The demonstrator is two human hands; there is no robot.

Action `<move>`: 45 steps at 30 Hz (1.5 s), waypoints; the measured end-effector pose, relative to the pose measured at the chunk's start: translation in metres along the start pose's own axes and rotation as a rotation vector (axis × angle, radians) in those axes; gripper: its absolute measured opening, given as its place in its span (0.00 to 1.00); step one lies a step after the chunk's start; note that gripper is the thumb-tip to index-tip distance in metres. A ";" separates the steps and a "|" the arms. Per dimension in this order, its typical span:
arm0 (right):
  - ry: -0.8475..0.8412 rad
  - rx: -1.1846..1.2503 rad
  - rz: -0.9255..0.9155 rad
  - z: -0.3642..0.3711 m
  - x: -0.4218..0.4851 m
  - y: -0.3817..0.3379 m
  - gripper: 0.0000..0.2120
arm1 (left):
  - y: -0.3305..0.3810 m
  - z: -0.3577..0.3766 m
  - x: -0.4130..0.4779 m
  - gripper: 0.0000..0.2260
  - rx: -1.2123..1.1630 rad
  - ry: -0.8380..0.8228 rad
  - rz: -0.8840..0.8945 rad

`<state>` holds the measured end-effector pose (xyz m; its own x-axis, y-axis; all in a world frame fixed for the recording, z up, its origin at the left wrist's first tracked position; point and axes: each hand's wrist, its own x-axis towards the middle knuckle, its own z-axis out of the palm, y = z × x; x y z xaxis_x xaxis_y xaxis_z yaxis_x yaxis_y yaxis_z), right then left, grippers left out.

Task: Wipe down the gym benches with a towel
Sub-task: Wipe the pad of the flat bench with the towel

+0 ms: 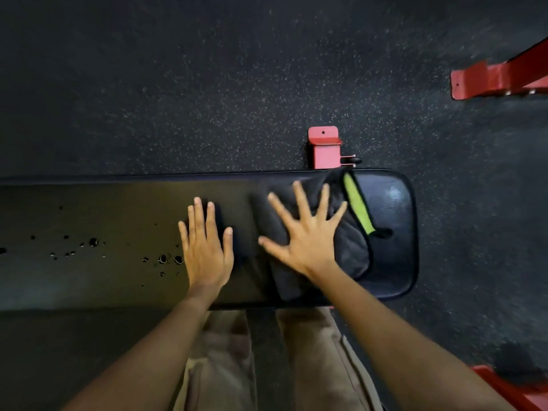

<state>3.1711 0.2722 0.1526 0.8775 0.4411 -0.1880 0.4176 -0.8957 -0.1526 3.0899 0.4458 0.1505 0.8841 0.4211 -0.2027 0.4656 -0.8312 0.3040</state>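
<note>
Towel, dark grey with a green strip, lies on the black desk under the right hand, its fingers spread wide, pressing it. The left hand rests flat on the desk just beside, fingers straight, close together; dark spots lie left of it.

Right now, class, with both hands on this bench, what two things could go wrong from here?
1. The towel is bunched under the spread right hand, so it may slide or skip parts of the bench.
2. Small holes pit its surface beside the left hand; the towel might snag there or push dirt in.
</note>
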 end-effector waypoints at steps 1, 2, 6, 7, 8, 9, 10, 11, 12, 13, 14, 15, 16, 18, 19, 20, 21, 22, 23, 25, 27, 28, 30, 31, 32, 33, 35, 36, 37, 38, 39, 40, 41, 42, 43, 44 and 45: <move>0.004 -0.032 -0.155 0.005 -0.018 -0.004 0.37 | -0.010 -0.004 0.001 0.26 0.000 -0.001 -0.003; 0.015 -0.048 -0.288 0.008 -0.034 -0.001 0.36 | -0.018 -0.008 0.003 0.26 0.003 -0.003 -0.001; 0.074 -0.116 -0.338 0.010 -0.053 0.019 0.34 | -0.062 -0.027 0.005 0.27 0.016 -0.031 0.013; 0.076 -0.113 -0.174 0.009 -0.046 0.013 0.33 | -0.074 -0.031 0.005 0.27 0.021 -0.034 0.015; 0.089 -0.086 0.034 0.006 -0.033 0.001 0.32 | -0.083 -0.034 0.004 0.27 0.026 -0.042 0.016; 0.093 -0.020 0.254 0.004 -0.014 -0.021 0.32 | -0.095 -0.038 0.002 0.27 0.026 -0.052 0.019; 0.082 0.061 0.430 0.001 0.008 -0.045 0.32 | -0.104 -0.040 0.000 0.27 0.024 -0.068 0.025; 0.044 0.119 0.512 0.000 0.026 -0.072 0.32 | -0.114 -0.043 -0.002 0.27 0.024 -0.079 0.034; 0.021 0.124 0.483 0.002 0.039 -0.098 0.32 | -0.122 -0.044 -0.004 0.27 0.024 -0.089 0.043; 0.035 0.098 0.345 0.007 0.042 -0.123 0.32 | -0.131 -0.046 -0.005 0.27 0.025 -0.093 0.051; 0.044 0.056 0.139 0.014 0.035 -0.140 0.31 | -0.136 -0.047 -0.006 0.27 0.024 -0.096 0.053; 0.042 0.003 -0.071 0.022 0.018 -0.152 0.32 | -0.141 -0.047 -0.008 0.27 0.021 -0.096 0.052; 0.035 -0.027 -0.229 0.028 -0.002 -0.160 0.33 | -0.148 -0.050 -0.008 0.27 0.016 -0.094 0.046; 0.045 -0.058 -0.401 0.035 -0.037 -0.144 0.34 | -0.158 -0.052 -0.007 0.27 0.014 -0.097 0.037; 0.050 -0.083 -0.451 0.036 -0.047 -0.130 0.34 | -0.164 -0.054 -0.007 0.27 0.015 -0.106 0.042; 0.048 -0.104 -0.456 0.033 -0.051 -0.114 0.34 | -0.169 -0.055 -0.008 0.27 0.020 -0.117 0.057; 0.046 -0.118 -0.401 0.031 -0.049 -0.103 0.34 | -0.175 -0.056 -0.009 0.27 0.026 -0.124 0.076; 0.045 -0.109 -0.268 0.028 -0.041 -0.097 0.33 | -0.179 -0.057 -0.011 0.26 0.032 -0.128 0.090; 0.061 -0.078 -0.067 0.023 -0.025 -0.098 0.32 | -0.182 -0.057 -0.012 0.26 0.034 -0.134 0.099; 0.061 0.046 0.361 0.014 0.018 -0.124 0.32 | -0.189 -0.057 -0.015 0.26 0.030 -0.146 0.106; 0.003 0.081 0.450 0.012 0.047 -0.161 0.33 | -0.195 -0.057 -0.017 0.26 0.027 -0.146 0.122; 0.009 0.057 0.324 0.016 0.047 -0.175 0.33 | -0.197 -0.056 -0.017 0.26 0.026 -0.144 0.127; 0.017 -0.033 -0.110 0.029 0.017 -0.183 0.33 | -0.202 -0.057 -0.019 0.26 0.019 -0.147 0.130; 0.012 -0.067 -0.324 0.033 -0.006 -0.179 0.33 | -0.205 -0.058 -0.019 0.26 0.019 -0.145 0.134; 0.004 -0.092 -0.496 0.035 -0.026 -0.168 0.34 | -0.206 -0.058 -0.019 0.26 0.023 -0.140 0.138; -0.010 -0.131 -0.631 0.034 -0.040 -0.151 0.35 | -0.207 -0.058 -0.019 0.26 0.029 -0.141 0.142; -0.013 -0.196 -0.689 0.029 -0.047 -0.123 0.38 | -0.208 -0.057 -0.019 0.26 0.031 -0.146 0.145; -0.003 -0.188 -0.590 0.029 -0.042 -0.118 0.38 | -0.208 -0.056 -0.020 0.26 0.034 -0.142 0.145; 0.018 -0.150 -0.410 0.028 -0.032 -0.121 0.36 | -0.208 -0.055 -0.020 0.26 0.038 -0.137 0.146; 0.056 -0.088 -0.167 0.027 -0.018 -0.132 0.34 | -0.208 -0.055 -0.020 0.26 0.042 -0.137 0.149; 0.071 -0.016 0.077 0.026 0.001 -0.151 0.32 | -0.209 -0.055 -0.021 0.26 0.042 -0.139 0.154; 0.056 0.044 0.250 0.023 0.019 -0.173 0.31 | -0.209 -0.055 -0.021 0.26 0.041 -0.137 0.161; 0.039 0.072 0.294 0.022 0.031 -0.194 0.31 | -0.210 -0.055 -0.020 0.26 0.039 -0.132 0.165; 0.024 0.062 0.212 0.023 0.033 -0.209 0.31 | -0.211 -0.055 -0.020 0.26 0.031 -0.130 0.168; 0.013 0.020 0.033 0.029 0.025 -0.213 0.31 | -0.212 -0.055 -0.019 0.26 0.020 -0.133 0.175; 0.016 -0.037 -0.189 0.035 0.009 -0.208 0.31 | -0.213 -0.055 -0.019 0.26 0.010 -0.141 0.182; 0.020 -0.076 -0.383 0.039 -0.010 -0.195 0.31 | -0.213 -0.056 -0.019 0.26 0.007 -0.144 0.189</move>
<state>3.0716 0.4441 0.1462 0.6592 0.7436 -0.1124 0.7311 -0.6686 -0.1360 2.9756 0.6353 0.1415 0.9403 0.2020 -0.2739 0.2917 -0.8930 0.3428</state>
